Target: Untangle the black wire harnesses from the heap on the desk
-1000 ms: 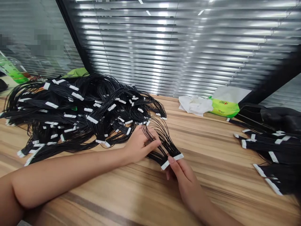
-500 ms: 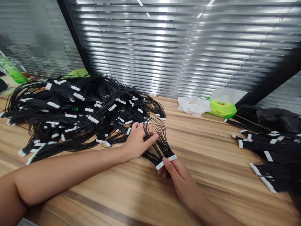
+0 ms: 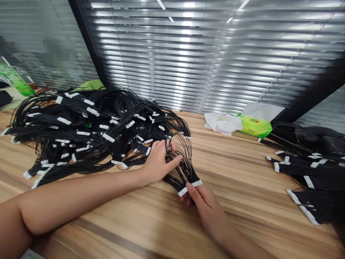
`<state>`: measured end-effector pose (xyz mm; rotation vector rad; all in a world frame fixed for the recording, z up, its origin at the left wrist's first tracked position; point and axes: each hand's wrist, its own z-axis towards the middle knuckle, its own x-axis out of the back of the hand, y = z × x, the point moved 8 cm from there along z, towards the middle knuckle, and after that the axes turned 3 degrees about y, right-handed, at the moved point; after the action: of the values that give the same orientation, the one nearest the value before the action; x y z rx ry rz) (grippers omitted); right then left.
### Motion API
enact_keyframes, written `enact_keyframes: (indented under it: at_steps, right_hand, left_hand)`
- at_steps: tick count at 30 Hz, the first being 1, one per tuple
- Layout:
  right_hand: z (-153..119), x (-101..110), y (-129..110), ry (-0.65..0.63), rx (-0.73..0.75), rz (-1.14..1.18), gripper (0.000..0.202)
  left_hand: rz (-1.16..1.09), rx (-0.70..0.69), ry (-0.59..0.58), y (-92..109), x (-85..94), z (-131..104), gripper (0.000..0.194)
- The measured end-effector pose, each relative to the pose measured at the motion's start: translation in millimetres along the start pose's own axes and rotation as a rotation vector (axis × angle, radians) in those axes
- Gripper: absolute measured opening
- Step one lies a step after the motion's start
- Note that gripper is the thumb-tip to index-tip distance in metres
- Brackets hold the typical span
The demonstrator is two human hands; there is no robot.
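Note:
A black wire harness (image 3: 188,169) with white connectors arches between my two hands. My right hand (image 3: 202,201) pinches its white connector end (image 3: 198,183) between thumb and fingers. On the left, my left hand (image 3: 159,162) has its fingers curled into the loop of black wires, with the thumb stretched over them. The wires partly cover these fingertips. Just behind my left hand lies a big tangled pile of wire harnesses (image 3: 107,118), black with many white connectors.
More black harnesses (image 3: 318,201) lie at the right edge of the wooden table (image 3: 129,219). At the back are crumpled white tissue (image 3: 222,123) and a green tissue pack (image 3: 254,126). A green-tinted bottle (image 3: 18,81) stands far left. Window blinds (image 3: 172,54) rise behind the table.
Both hands keep their hold on the harness in nearly the same place. The left fingers shift slightly among the wires, and the view has moved a little.

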<state>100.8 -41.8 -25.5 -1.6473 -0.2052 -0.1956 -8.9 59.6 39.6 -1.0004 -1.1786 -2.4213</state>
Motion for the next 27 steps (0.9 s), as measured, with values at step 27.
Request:
enact_keyframes:
  at_steps: [27]
  right_hand:
    - [-1,1,-4,0.015,0.050,-0.048,0.056]
  left_hand:
    - [-0.177,-0.376,-0.436,35,-21.6,-13,0.039]
